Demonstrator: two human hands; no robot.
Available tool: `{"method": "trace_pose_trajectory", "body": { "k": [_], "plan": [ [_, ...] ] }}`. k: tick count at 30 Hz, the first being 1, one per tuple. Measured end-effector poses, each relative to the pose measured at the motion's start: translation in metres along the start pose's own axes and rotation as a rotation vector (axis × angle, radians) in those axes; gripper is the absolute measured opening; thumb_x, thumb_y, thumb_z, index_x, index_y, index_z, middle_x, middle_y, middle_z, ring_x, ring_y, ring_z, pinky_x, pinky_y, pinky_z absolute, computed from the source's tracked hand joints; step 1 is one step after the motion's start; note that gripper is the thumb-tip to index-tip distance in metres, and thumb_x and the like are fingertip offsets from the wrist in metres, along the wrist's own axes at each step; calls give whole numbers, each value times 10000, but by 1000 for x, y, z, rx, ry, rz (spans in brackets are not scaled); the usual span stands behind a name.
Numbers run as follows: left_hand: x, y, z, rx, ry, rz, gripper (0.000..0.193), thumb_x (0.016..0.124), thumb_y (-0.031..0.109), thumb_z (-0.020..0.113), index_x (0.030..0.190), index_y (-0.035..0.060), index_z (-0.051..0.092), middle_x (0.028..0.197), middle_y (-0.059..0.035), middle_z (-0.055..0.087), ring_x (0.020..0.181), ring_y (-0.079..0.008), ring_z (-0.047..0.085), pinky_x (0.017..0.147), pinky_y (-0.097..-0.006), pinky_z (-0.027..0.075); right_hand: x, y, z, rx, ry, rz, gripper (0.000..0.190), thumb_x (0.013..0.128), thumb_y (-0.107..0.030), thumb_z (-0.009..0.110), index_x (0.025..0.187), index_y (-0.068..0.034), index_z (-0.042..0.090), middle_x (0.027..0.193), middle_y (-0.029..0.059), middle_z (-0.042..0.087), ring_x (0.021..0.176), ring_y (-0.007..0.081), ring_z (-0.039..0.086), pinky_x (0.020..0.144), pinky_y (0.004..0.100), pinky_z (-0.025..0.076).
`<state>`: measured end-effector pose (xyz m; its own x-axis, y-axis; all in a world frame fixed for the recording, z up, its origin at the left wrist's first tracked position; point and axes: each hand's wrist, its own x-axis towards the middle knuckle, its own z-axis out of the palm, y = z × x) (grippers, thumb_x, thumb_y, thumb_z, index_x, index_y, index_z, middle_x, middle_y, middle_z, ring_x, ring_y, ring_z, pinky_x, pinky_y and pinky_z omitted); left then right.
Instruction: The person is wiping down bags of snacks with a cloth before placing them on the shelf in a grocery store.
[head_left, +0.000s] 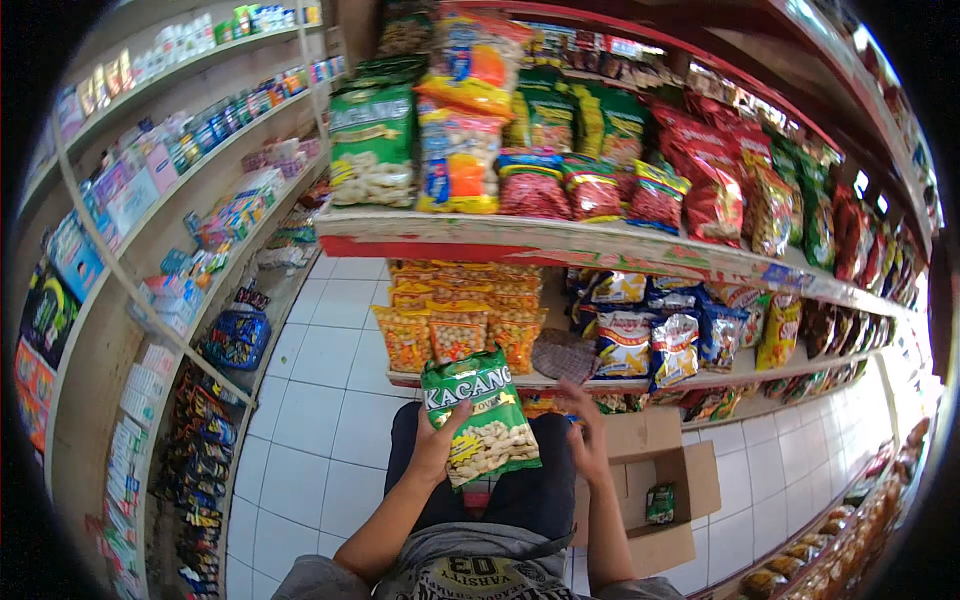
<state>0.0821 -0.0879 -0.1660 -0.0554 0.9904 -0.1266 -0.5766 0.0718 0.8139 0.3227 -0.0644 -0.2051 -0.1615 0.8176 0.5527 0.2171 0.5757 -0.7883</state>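
My left hand grips a green bag of peanuts in the shell by its left side, thumb across the front, held above my lap. To the right of the bag, my right hand is raised over my knee with its fingers apart and nothing in them. Just beyond that hand, a crumpled greyish cloth lies on the lower shelf. An opened cardboard box stands on the floor at my right, with a small green packet inside.
In front, the upper shelf holds another green peanut bag and many snack bags. Orange snack packets and blue-and-white tortilla chip bags fill the lower shelf. Shelves of boxed goods line the left, over white floor tiles.
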Motion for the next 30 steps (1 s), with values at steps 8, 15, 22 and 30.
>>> {"method": "trace_pose_trajectory", "body": {
  "k": [8,15,22,30],
  "plan": [
    [-19,22,-28,-87,31,93,266,856,129,684,1073,13,582,966,-64,652,838,-133,635,752,-272,518,51,160,0,-886,-417,198,723,738,-269,729,1365,-71,429,1435,166,373,1286,365,387,1048,459,344],
    [-21,34,-43,-38,19,160,221,844,135,701,1000,-2,627,924,-70,673,789,-119,636,706,-267,511,76,203,-26,-1031,-707,-27,617,728,-262,732,1291,-108,531,1373,133,469,1224,358,458,964,465,425],
    [-28,35,-40,-25,89,190,248,831,169,722,990,-2,638,890,-71,680,752,-111,636,695,-266,515,84,200,-23,-842,-515,234,412,777,-196,674,1148,-36,596,1158,184,605,1026,371,581,886,425,477],
    [-21,27,-49,205,151,310,238,843,137,705,1008,-18,629,919,-67,679,802,-94,623,721,-255,498,74,95,-15,912,532,437,449,909,-207,609,1264,26,465,1184,137,558,1074,256,569,867,383,496]
  ]
}}
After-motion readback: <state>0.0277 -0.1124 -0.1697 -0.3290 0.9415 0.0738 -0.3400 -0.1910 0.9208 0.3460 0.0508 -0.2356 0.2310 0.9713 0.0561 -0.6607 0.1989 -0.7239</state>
